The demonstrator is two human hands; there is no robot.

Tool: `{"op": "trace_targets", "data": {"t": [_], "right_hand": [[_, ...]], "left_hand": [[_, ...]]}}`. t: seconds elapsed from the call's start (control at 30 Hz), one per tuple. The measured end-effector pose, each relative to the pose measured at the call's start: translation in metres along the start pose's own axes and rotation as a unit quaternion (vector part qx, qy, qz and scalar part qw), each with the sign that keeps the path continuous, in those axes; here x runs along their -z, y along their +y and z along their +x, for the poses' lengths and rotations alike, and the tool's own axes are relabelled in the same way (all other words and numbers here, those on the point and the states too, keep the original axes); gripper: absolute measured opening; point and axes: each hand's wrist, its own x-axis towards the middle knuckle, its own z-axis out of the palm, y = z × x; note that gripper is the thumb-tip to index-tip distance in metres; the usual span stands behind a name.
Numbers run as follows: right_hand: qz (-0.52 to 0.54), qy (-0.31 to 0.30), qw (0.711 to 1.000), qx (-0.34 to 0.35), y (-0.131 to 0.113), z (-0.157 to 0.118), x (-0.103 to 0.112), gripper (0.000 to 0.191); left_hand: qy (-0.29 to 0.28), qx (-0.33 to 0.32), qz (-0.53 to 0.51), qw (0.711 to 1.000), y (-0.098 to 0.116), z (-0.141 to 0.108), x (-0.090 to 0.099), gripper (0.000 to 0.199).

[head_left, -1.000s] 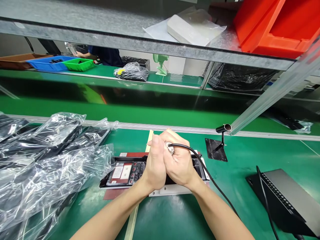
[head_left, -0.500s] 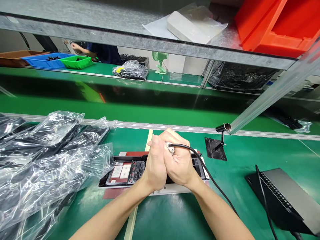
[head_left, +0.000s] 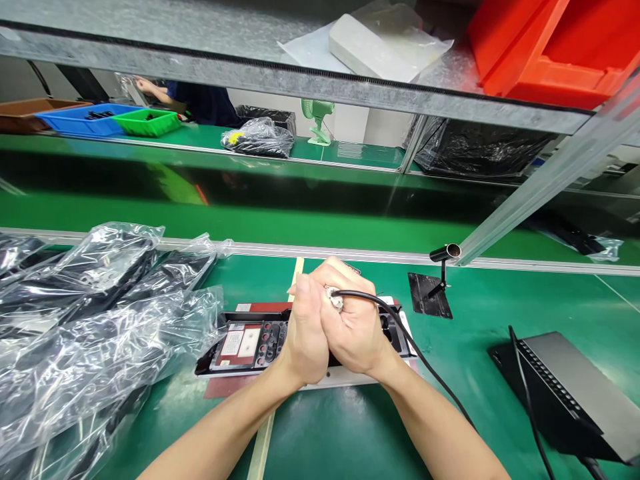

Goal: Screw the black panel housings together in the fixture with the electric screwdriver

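Tool (head_left: pixel 334 300), mostly hidden, grasped between left hand (head_left: pixel 306 330) and right hand (head_left: pixel 355 327) above black casing (head_left: pixel 273 341), presumably for firm control; with cord (head_left: pixel 360 293) led right, apparently clear.

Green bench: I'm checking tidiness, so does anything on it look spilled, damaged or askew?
No spill or damage stands out. The plastic bags look untidy: crumpled and loosely heaped at the left, one edge reaching close to the black-framed part.

the person's two bare, slender forearms (head_left: pixel 225 421) taper smoothly to narrower wrists (head_left: pixel 286 372), with a bare left hand (head_left: pixel 305 330) and bare right hand (head_left: pixel 354 332).
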Motion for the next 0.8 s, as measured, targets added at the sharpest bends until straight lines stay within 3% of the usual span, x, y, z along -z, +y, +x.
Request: {"op": "trace_targets", "data": {"t": [0.47,0.8], "right_hand": [[-0.002,-0.004,1.0,0.007,0.0009,-0.0007,0.0,0.027],[0.013,0.014,1.0,0.02,-0.0035,0.0033,0.0001,0.025]], "left_hand": [[0.002,-0.035,0.06,0.998,0.004,0.0014,0.0001,0.046],[-0.042,-0.027,0.061,0.997,0.0046,0.0024,-0.0009,0.051]]}}
